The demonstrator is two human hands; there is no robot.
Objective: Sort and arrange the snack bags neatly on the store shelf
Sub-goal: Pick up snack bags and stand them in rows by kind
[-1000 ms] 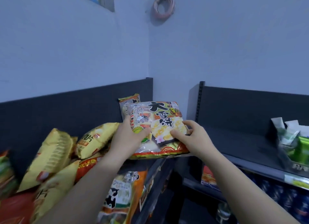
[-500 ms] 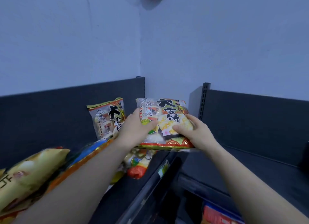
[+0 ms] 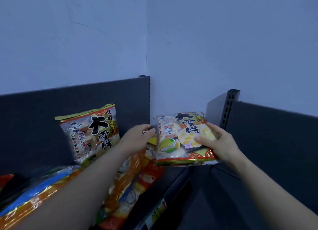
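We see the right hand (image 3: 222, 143) gripping a clear plastic rice-cracker bag with a red and gold lower border and large black characters (image 3: 182, 140); its thumb lies across the front of the pack and the other fingers wrap behind the right edge, so the bag hangs in the air, tilted back, above the corner where the two shelf units meet. The left hand (image 3: 136, 140) sits just beside the bag's left edge, its fingertips (image 3: 149, 131) curled loosely toward that edge; we cannot tell whether they actually touch the plastic, and they close on nothing we can make out. To the left of the left fingers, a second rice-cracker bag of the same print, with a cartoon boy on its front (image 3: 89, 135), stands leaning against the dark grey metal back panel (image 3: 34, 123) of the left shelf. Below the left wrist and forearm lies a loose heap of orange, yellow and blue foil snack bags (image 3: 130, 183), overlapping one another on the shelf board. Beyond the right fingers rises a slotted dark upright post (image 3: 229, 106), and below the held bag a small price label (image 3: 158, 210) shows on the shelf edge. Pale blue wall (image 3: 206, 40) fills the background.
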